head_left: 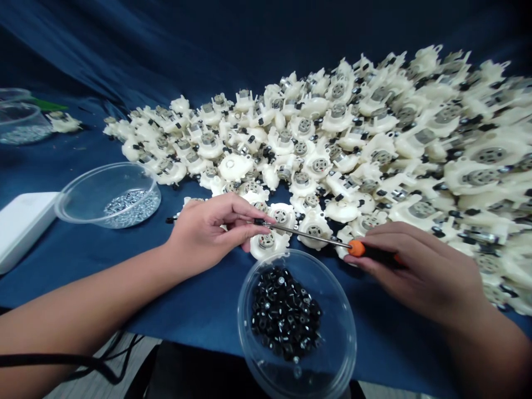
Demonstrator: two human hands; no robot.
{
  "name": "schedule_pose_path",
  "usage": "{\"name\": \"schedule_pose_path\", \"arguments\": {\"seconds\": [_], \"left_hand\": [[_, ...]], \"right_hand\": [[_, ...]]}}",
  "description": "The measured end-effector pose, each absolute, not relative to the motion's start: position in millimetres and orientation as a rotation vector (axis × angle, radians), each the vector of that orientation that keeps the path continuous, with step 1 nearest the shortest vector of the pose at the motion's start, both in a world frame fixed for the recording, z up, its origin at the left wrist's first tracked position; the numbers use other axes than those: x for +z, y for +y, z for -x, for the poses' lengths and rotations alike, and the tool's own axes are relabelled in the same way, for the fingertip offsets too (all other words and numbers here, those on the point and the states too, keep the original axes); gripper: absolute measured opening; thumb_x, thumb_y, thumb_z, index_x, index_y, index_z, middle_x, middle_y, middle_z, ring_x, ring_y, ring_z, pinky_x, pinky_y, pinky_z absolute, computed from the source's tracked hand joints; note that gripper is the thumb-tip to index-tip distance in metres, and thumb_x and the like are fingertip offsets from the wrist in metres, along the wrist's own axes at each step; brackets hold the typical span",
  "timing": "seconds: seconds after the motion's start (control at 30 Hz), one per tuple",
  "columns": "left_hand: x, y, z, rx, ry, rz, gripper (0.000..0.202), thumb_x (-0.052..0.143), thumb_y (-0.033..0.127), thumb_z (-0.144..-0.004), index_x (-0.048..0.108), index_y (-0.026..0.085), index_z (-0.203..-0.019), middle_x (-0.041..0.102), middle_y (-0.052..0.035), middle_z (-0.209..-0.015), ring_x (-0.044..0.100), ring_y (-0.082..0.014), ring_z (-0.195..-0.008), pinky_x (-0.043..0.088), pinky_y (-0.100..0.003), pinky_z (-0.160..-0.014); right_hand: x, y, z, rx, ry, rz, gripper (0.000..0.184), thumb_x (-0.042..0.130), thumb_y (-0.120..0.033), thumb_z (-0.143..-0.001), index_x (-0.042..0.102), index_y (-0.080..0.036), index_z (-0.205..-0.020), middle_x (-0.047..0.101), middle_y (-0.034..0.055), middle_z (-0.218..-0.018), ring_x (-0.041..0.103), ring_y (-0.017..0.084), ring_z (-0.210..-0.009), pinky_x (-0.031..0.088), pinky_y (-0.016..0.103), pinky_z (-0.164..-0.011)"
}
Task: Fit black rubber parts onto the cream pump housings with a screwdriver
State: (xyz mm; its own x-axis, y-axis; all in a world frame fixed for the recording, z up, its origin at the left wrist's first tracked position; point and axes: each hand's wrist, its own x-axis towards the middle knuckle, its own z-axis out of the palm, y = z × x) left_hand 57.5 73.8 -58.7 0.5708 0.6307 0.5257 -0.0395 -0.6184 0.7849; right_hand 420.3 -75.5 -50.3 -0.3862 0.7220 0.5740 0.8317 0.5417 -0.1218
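The right hand is closed around a screwdriver, with its fingers wrapped on the orange-and-black handle and the thin steel shaft pointing toward 9 o'clock. The left hand pinches a small black part between thumb and forefinger, right at the shaft's tip. The fingers hide much of the part, so its exact shape is hard to tell.

White plastic housings lie just beneath and ahead of both hands, part of a heaped spread that runs from 10 to 3 o'clock, each with a metal centre. One housing sits directly below the left fingertips. A clear bowl at 6 o'clock, just beside the hands, holds a mound of similar black parts.

Everything rests on a blue cloth. A second clear bowl of silver screws stands at 10 o'clock, a white box lies at 9 o'clock, and a third bowl of screws stands farther off at 10 o'clock.
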Motion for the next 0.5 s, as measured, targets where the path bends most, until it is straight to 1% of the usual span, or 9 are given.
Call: {"name": "schedule_pose_path", "arguments": {"seconds": [0.07,0.17,0.27,0.33,0.43,0.5], "left_hand": [[-58.8,73.7,-57.4,1.083,0.470,-1.995,0.011,0.099,0.028,-0.112,0.090,0.022,-0.113,0.098,-0.0054,-0.106,0.089,-0.0155,-0.064,0.076,-0.023,-0.064],[-59.1,73.8,-57.5,1.084,0.450,-1.963,0.011,0.099,0.020,-0.110,0.088,0.022,-0.112,0.099,-0.0042,-0.112,0.089,-0.0137,-0.064,0.077,-0.022,-0.066],[-59.1,74.1,-57.3,1.086,0.433,-1.976,0.014,0.099,0.014,-0.109,0.090,0.023,-0.114,0.098,-0.0014,-0.107,0.089,-0.0130,-0.065,0.076,-0.020,-0.067],[-58.6,74.3,-56.9,1.086,0.424,-2.010,0.014,0.099,0.015,-0.109,0.092,0.024,-0.116,0.097,-0.0009,-0.102,0.090,-0.0141,-0.067,0.075,-0.020,-0.067],[-57.4,74.1,-56.0,1.070,0.435,-2.059,0.008,0.099,0.022,-0.110,0.093,0.024,-0.115,0.097,-0.0028,-0.103,0.089,-0.0143,-0.065,0.074,-0.021,-0.064],[-56.9,73.7,-55.6,1.045,0.457,-2.067,0.007,0.098,0.028,-0.112,0.093,0.024,-0.115,0.098,-0.0036,-0.103,0.088,-0.0137,-0.063,0.073,-0.021,-0.063]], "right_hand": [[-49.4,-75.0,-420.1,-0.263,-2.234,1.238,0.015,0.077,-0.025,-0.121,0.079,-0.033,-0.134,0.092,0.0061,-0.114,0.089,0.026,-0.091,0.075,0.037,-0.076],[-47.7,-72.9,-421.1,-0.252,-2.267,1.227,0.013,0.073,-0.027,-0.124,0.082,-0.031,-0.133,0.093,0.0062,-0.118,0.091,0.026,-0.095,0.076,0.036,-0.082],[-46.5,-71.2,-421.7,-0.222,-2.270,1.225,0.014,0.073,-0.027,-0.123,0.083,-0.030,-0.132,0.093,0.0062,-0.119,0.091,0.026,-0.097,0.076,0.036,-0.084],[-46.2,-71.5,-420.8,-0.198,-2.264,1.234,0.014,0.077,-0.028,-0.121,0.082,-0.031,-0.134,0.092,0.0061,-0.116,0.090,0.026,-0.094,0.076,0.037,-0.082],[-46.2,-74.2,-418.0,-0.225,-2.194,1.285,0.020,0.087,-0.032,-0.116,0.080,-0.034,-0.135,0.089,0.0077,-0.112,0.088,0.029,-0.089,0.077,0.042,-0.078],[-46.8,-76.5,-416.6,-0.257,-2.151,1.307,0.019,0.087,-0.030,-0.116,0.079,-0.036,-0.132,0.088,0.0082,-0.109,0.087,0.029,-0.086,0.075,0.043,-0.073]]}}
